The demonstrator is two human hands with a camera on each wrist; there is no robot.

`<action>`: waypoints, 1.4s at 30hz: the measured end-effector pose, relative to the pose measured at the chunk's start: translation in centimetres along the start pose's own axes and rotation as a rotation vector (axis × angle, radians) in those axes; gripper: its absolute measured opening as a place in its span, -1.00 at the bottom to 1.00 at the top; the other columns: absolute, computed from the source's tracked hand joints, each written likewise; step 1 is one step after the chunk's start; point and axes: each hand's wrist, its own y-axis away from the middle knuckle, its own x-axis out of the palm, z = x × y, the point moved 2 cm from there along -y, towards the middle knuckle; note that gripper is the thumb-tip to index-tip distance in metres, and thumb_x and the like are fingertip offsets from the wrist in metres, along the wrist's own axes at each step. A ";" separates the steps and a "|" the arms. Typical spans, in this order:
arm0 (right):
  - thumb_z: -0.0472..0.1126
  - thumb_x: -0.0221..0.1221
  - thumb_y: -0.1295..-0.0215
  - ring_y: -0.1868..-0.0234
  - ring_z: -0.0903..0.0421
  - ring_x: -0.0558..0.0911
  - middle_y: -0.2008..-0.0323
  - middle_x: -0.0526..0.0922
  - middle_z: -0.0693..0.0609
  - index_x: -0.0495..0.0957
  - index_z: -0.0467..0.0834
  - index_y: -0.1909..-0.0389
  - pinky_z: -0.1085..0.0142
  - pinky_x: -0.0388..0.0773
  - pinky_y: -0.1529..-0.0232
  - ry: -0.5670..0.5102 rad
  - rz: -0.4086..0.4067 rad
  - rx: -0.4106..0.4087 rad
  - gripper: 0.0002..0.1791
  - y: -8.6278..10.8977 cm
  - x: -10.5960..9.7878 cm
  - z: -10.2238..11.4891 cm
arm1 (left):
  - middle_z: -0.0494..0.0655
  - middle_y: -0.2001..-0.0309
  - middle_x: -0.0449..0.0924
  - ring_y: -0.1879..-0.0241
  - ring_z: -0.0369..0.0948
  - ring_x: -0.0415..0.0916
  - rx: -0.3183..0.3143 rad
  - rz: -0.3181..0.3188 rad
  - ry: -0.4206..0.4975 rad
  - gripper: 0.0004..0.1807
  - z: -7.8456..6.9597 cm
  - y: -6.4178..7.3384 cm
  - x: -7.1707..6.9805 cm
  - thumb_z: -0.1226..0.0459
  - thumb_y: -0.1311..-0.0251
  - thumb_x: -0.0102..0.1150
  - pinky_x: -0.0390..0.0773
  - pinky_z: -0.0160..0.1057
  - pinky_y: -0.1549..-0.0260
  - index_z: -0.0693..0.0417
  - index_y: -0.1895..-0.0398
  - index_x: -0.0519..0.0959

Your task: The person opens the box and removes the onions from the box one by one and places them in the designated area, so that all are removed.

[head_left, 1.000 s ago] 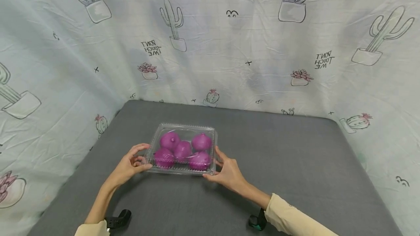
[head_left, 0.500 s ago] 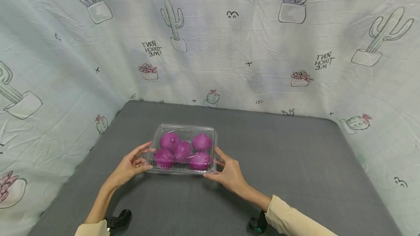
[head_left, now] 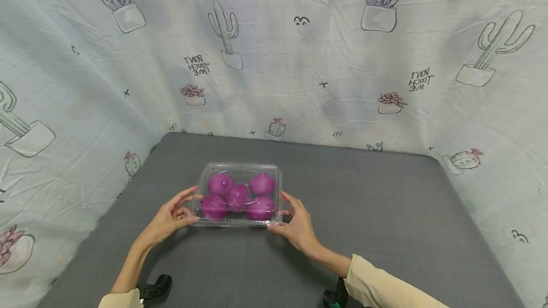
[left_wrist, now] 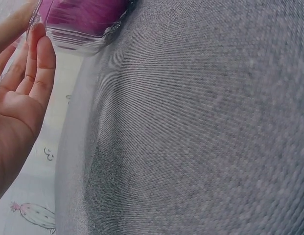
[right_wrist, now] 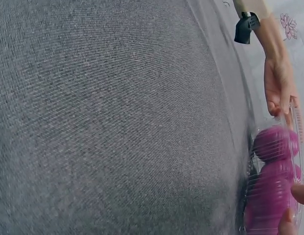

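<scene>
At the left end of a clear plastic box (head_left: 237, 224), the person's left hand (head_left: 164, 217) has its fingers bent and partly spread, thumb at the near corner, fingertips along the side; grips the box. Right hand (head_left: 299, 226) does likewise at the right end: thumb on the near right corner, fingers bent along the side, holding it. Left wrist view: palm visible, fingertips against the plastic. Right wrist view: only bits of the right hand at the frame edge, left hand at the far end.

Box sits between both hands, left of the middle of the gray table (head_left: 368, 213); cannot tell if its whole underside touches. Clear ridged top over the contents. Inside, five purple onion-shaped pieces: rear left piece (head_left: 220, 185), rear right piece (head_left: 262, 184), center piece (head_left: 238, 196), front left piece (head_left: 214, 207), front right piece (head_left: 261, 208).

Further out, black strap (head_left: 155, 287) on the left wrist, another dark strap (head_left: 335, 296) at the right; pale yellow sleeve (head_left: 389, 283) on the right arm, matching cuff (head_left: 121, 298) on the left. Behind and beside the table, whitish curtain (head_left: 274, 37), creased, printed with potted cacti, succulents and mirrored lettering.
</scene>
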 end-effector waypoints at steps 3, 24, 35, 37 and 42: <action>-0.55 0.46 0.22 0.12 -0.14 0.60 -0.18 0.35 -0.28 0.27 -0.33 -0.33 0.33 0.61 0.25 -0.005 -0.008 -0.003 -0.03 0.0 0.0 0.0 | 0.31 -0.19 0.35 0.40 -0.28 0.52 0.005 0.001 0.001 -0.16 0.0 0.0 0.0 0.59 -0.11 0.22 0.49 -0.35 0.49 0.38 -0.43 0.03; -0.51 0.34 -0.02 0.13 -0.12 0.64 -0.02 0.51 -0.25 0.30 -0.36 -0.28 0.43 0.54 0.30 -0.070 -0.008 0.031 -0.26 0.7 0.0 0.1 | 0.01 -0.20 0.43 0.39 -0.27 0.51 0.023 0.007 -0.002 -0.17 -0.1 0.0 -0.1 0.60 -0.11 0.20 0.51 -0.36 0.44 0.38 -0.44 0.03; -0.42 0.35 -0.06 0.21 0.02 0.60 0.28 0.56 -0.07 0.21 -0.33 -0.35 0.18 0.52 0.17 0.120 0.036 -0.017 -0.19 0.5 -0.2 0.1 | 0.33 -0.21 0.34 0.35 -0.23 0.53 0.013 0.010 -0.004 -0.17 -0.1 0.1 -0.1 0.59 -0.12 0.20 0.52 -0.29 0.43 0.33 -0.45 0.05; -0.41 0.36 -0.06 0.26 0.07 0.62 0.35 0.59 -0.01 0.20 -0.34 -0.35 0.11 0.52 0.11 0.173 0.030 -0.048 -0.18 0.5 -0.2 0.1 | 0.37 -0.20 0.33 0.36 -0.24 0.53 0.020 0.013 -0.020 -0.18 -0.1 0.0 -0.2 0.60 -0.12 0.20 0.51 -0.29 0.46 0.34 -0.44 0.06; -0.46 0.31 -0.09 0.25 0.04 0.65 0.36 0.63 0.00 0.12 -0.34 -0.39 0.26 0.57 0.24 0.234 0.043 -0.140 -0.15 0.5 -0.4 0.1 | 0.22 -0.20 0.40 0.37 -0.26 0.52 0.019 0.016 -0.031 -0.20 -0.1 -0.1 -0.2 0.58 -0.12 0.21 0.49 -0.32 0.46 0.39 -0.42 0.08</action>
